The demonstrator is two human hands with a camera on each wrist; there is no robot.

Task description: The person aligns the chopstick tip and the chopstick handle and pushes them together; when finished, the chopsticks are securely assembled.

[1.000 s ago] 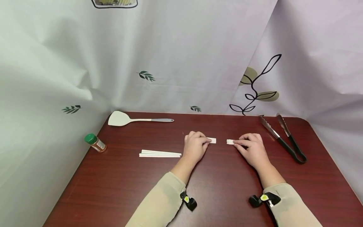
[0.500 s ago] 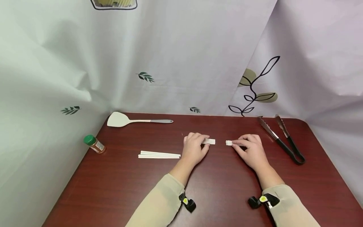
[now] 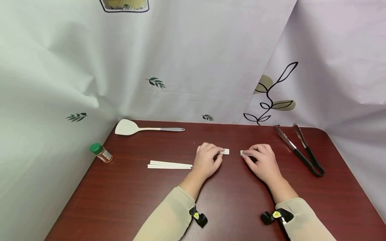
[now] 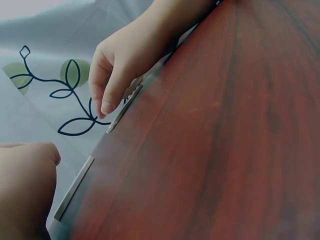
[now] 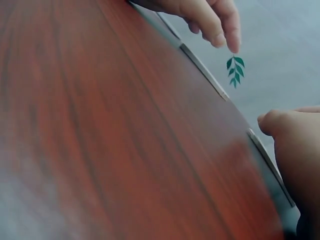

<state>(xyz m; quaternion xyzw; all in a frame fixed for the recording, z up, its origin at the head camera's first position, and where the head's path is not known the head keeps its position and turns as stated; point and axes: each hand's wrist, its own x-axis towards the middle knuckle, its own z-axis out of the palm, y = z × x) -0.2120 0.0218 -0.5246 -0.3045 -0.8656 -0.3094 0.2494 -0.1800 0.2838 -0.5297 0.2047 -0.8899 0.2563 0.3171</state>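
Note:
My left hand [image 3: 207, 161] is over a bundle of slim white sticks [image 3: 225, 151] that look like chopsticks, its thumb and fingers spread apart. In the right wrist view the fingertips of that left hand [image 5: 202, 17] show off the table, apart from the sticks [image 5: 204, 71]. To the right, my right hand [image 3: 263, 162] hovers over a second bundle of sticks [image 3: 242, 153], with a gap between thumb and forefinger. The left wrist view has this right hand [image 4: 127, 57] just above its sticks [image 4: 124, 110]. Both hands partly hide their bundles in the head view.
A third group of white sticks [image 3: 170, 165] lies left of the left hand. A white spatula [image 3: 126, 127] is at the back left, near a green-capped spice jar [image 3: 101, 152]. Tongs [image 3: 301, 152] lie spread at the right. A cloth backdrop [image 3: 193, 60] rises behind the table.
My left thumb has come away from the sticks and the fingers have loosened. The right hand has shifted slightly left, and its thumb and forefinger have parted. The bundles stay on the table.

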